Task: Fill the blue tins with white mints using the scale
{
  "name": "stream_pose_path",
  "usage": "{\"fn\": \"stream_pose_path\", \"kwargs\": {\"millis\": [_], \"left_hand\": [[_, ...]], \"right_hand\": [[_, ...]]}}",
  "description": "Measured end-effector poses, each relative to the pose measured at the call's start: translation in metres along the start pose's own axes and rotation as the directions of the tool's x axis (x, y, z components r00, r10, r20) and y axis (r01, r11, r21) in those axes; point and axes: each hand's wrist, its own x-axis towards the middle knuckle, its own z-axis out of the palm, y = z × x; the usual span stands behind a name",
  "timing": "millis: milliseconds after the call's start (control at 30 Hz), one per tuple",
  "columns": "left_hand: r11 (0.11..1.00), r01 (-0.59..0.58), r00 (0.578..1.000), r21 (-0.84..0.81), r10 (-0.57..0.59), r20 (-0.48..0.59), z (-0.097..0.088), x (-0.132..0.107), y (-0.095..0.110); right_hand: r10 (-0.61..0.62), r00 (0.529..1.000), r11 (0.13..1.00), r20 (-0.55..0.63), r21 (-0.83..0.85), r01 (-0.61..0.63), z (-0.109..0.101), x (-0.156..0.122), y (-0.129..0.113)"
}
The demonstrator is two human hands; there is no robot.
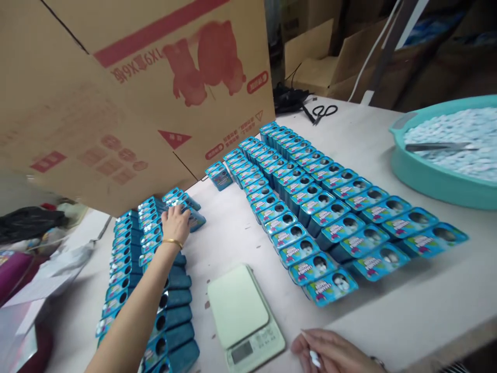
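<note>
My left hand (175,223) reaches forward to the far end of the stack of blue tins on the left (132,259), its fingers curled over one tin (194,217) at the top of the rows. My right hand (330,352) rests near the table's front edge, fingers folded around small white pieces (314,358). A pale green kitchen scale (243,316) sits between both hands. To the right, several rows of closed blue tins (330,217) with window lids stretch across the white table (407,305).
A large cardboard box (135,88) leans over the table at the back left. A teal basin (435,181) full of small white pieces with a metal scoop stands far right. Black scissors (324,111) and cables lie at the back. One lone tin (219,175) stands by the box.
</note>
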Motion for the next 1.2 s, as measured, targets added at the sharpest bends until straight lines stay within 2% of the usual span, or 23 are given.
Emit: {"fn": "stream_pose_path", "kwargs": {"millis": [67, 133, 300, 400, 500, 567, 633, 667, 767, 800, 867, 933, 967, 1033, 1100, 1200], "left_hand": [[0.999, -0.037, 0.999, -0.019, 0.037, -0.001, -0.015, -0.008, 0.008], [0.995, -0.091, 0.996, -0.038, 0.091, 0.012, -0.040, -0.023, 0.018], [0.956, -0.277, 0.953, -0.094, 0.286, 0.105, -0.112, -0.091, 0.053], [0.930, -0.335, 0.914, -0.153, 0.360, 0.188, -0.133, -0.128, 0.081], [0.916, -0.362, 0.885, -0.171, 0.396, 0.246, -0.130, -0.145, 0.100], [0.915, -0.361, 0.877, -0.179, 0.398, 0.268, -0.124, -0.148, 0.105], [0.912, -0.358, 0.884, -0.201, 0.401, 0.242, -0.122, -0.150, 0.104], [0.907, -0.361, 0.895, -0.215, 0.402, 0.194, -0.124, -0.152, 0.103], [0.875, -0.386, 0.919, -0.292, 0.393, -0.038, -0.134, -0.170, 0.107], [0.847, -0.406, 0.912, -0.342, 0.397, -0.098, -0.136, -0.179, 0.115], [0.751, -0.463, 0.880, -0.471, 0.451, -0.146, -0.133, -0.201, 0.139], [0.632, -0.506, 0.830, -0.588, 0.542, -0.131, -0.121, -0.224, 0.171], [0.601, -0.509, 0.820, -0.616, 0.557, -0.134, -0.112, -0.234, 0.187], [0.557, -0.487, 0.830, -0.673, 0.535, -0.157, -0.093, -0.249, 0.215], [0.520, -0.459, 0.853, -0.720, 0.486, -0.193, -0.077, -0.257, 0.230], [0.493, -0.458, 0.864, -0.740, 0.441, -0.242, -0.066, -0.261, 0.233]], "right_hand": [[-0.022, 0.999, 0.995, -0.027, 0.092, 0.024, 0.003, -0.001, 0.003], [-0.050, 0.998, 0.992, -0.025, 0.111, 0.052, 0.005, -0.004, 0.002], [-0.125, 0.992, 0.990, -0.007, 0.067, 0.125, 0.008, -0.012, -0.006], [-0.133, 0.991, 0.989, -0.035, 0.059, 0.135, 0.009, -0.018, -0.004], [-0.141, 0.989, 0.987, -0.037, 0.068, 0.143, 0.012, -0.029, 0.001], [-0.148, 0.989, 0.986, -0.024, 0.078, 0.149, 0.013, -0.036, 0.004], [-0.146, 0.989, 0.985, -0.019, 0.092, 0.147, 0.015, -0.042, 0.005], [-0.142, 0.990, 0.984, -0.021, 0.105, 0.143, 0.016, -0.045, 0.005], [-0.114, 0.993, 0.976, -0.015, 0.183, 0.115, 0.020, -0.049, 0.004], [-0.104, 0.995, 0.970, -0.005, 0.222, 0.102, 0.022, -0.049, 0.003], [-0.093, 0.995, 0.947, 0.021, 0.310, 0.082, 0.026, -0.050, 0.002], [-0.099, 0.995, 0.919, 0.030, 0.385, 0.080, 0.029, -0.050, 0.002], [-0.103, 0.994, 0.910, 0.019, 0.407, 0.086, 0.030, -0.051, 0.003], [-0.099, 0.995, 0.905, -0.025, 0.413, 0.101, 0.030, -0.051, 0.005], [-0.083, 0.994, 0.915, -0.066, 0.391, 0.102, 0.028, -0.051, 0.007], [-0.066, 0.994, 0.922, -0.087, 0.375, 0.094, 0.024, -0.050, 0.010]]}}
